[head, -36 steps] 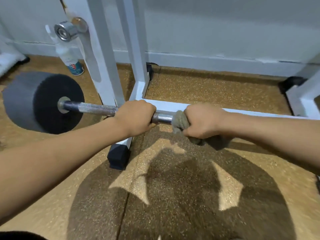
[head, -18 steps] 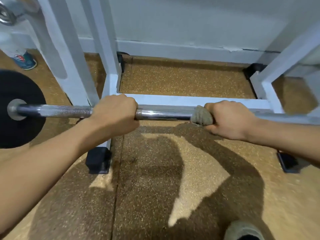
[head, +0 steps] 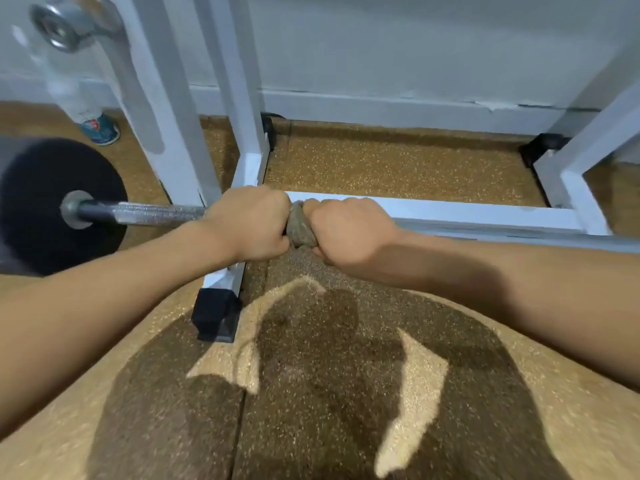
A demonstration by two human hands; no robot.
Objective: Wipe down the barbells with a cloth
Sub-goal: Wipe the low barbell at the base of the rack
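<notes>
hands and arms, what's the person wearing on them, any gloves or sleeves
Nothing is worn that shows. The left hand and right hand have no gloves, rings or watch, and both forearms are uncovered all the way to the frame edges, so no sleeves are in view.

Bar (head: 145,213) free L to plate (head: 52,206); rack post (head: 166,109) close behind.

The barbell (head: 145,213) shows bright metal, its knurled stretch rough and glinting, the far length smooth and glossy. The cloth (head: 300,226) is a nubby, matt grey-brown fabric. The weight plate (head: 41,188) looks dull black, rubbery. The rack frame (head: 450,211) wears smooth white paint. The floor (head: 381,168) is speckled, grainy matting.
</notes>
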